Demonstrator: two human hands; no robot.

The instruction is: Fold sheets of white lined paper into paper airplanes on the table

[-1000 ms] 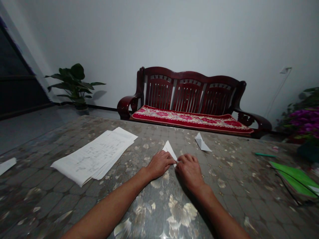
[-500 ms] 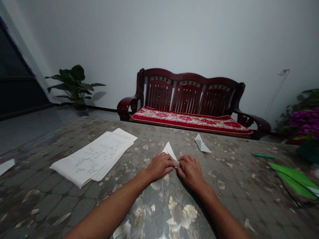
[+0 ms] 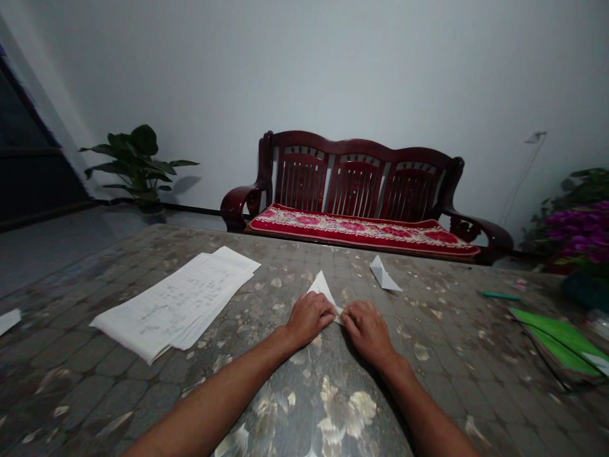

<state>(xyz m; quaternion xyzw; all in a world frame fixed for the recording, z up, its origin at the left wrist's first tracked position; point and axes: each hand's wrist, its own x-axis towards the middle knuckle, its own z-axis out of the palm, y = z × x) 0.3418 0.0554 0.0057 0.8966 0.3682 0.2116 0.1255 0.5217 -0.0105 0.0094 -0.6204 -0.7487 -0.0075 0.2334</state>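
A small white piece of folded paper (image 3: 322,285) lies on the table in front of me, its pointed tip facing away. My left hand (image 3: 310,313) rests over its near left part, fingers curled and pressing it down. My right hand (image 3: 367,322) is closed at the paper's right corner, with thumb and fingers pinched on its edge. The hands cover much of the paper's near side. Beyond my right hand stands a folded paper boat (image 3: 384,275), apart from both hands.
A stack of written sheets (image 3: 181,303) lies to the left on the patterned table (image 3: 266,406). At the right are a green pen (image 3: 502,296), a green booklet (image 3: 554,339) and dark-framed glasses (image 3: 547,362). A wooden bench (image 3: 361,178) stands behind the table.
My right hand has shifted slightly right from the left hand, and more of the paper shows between them. The whole view has moved slightly.
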